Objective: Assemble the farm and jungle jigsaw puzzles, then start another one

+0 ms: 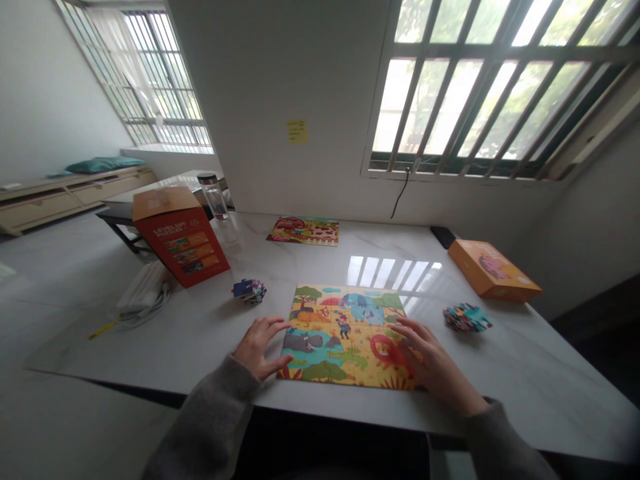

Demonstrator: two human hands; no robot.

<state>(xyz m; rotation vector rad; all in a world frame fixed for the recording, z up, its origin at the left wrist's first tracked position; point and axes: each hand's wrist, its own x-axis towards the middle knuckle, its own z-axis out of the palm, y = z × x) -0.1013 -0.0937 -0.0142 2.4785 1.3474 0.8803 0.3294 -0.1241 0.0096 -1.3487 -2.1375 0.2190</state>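
An assembled jigsaw puzzle [345,337] with a lion, elephants and a hippo lies flat near the table's front edge. At its left edge is my left hand [261,347], thumb and fingers spread apart, the tips at the puzzle's border. My right hand [430,357] rests over the puzzle's right edge, its fingers stretched out across the lion side and covering part of it. Neither hand grasps anything. A small pile of puzzle pieces [250,291] sits beyond my left hand, and another heap of pieces [466,317] lies to the right of my right hand.
Against the wall lies a farm-scene puzzle [305,231]. A red puzzle box [183,240] stands at the left, near a glass bottle [214,200] and a white power strip [143,290]. On the right are an orange box [493,270] and a dark phone-like object [443,237].
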